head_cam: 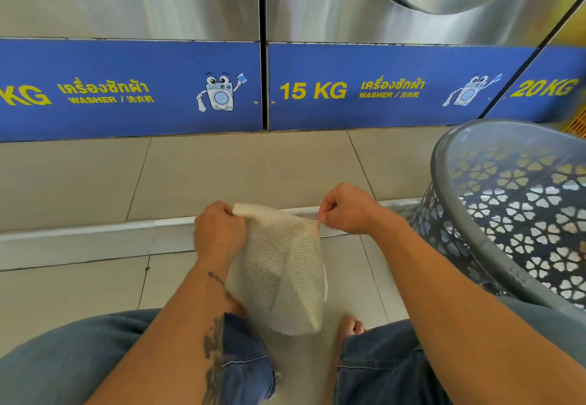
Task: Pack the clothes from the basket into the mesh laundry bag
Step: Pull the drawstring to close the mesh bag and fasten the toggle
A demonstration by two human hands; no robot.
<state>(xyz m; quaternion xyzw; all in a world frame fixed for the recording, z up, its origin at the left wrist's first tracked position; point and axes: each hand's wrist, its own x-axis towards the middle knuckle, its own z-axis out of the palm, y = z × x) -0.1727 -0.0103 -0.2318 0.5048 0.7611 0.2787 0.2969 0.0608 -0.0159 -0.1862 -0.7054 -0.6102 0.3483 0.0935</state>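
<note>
A cream mesh laundry bag [282, 265] hangs between my knees, bulging with pale cloth inside. My left hand [218, 230] grips the bag's top left corner. At the top right corner my right hand [345, 208] pinches a small metal zipper pull. The grey plastic basket [475, 240] with flower-shaped holes stands tilted at the right, close to my right forearm. Its inside looks dark and I cannot make out any clothes in it.
Steel washers with blue panels [348, 87] marked 15 KG and 20 KG line the far side. A raised tiled step with a white edge strip [95, 230] runs across the floor in front of them. My bare foot [348, 325] rests on the tiles below the bag.
</note>
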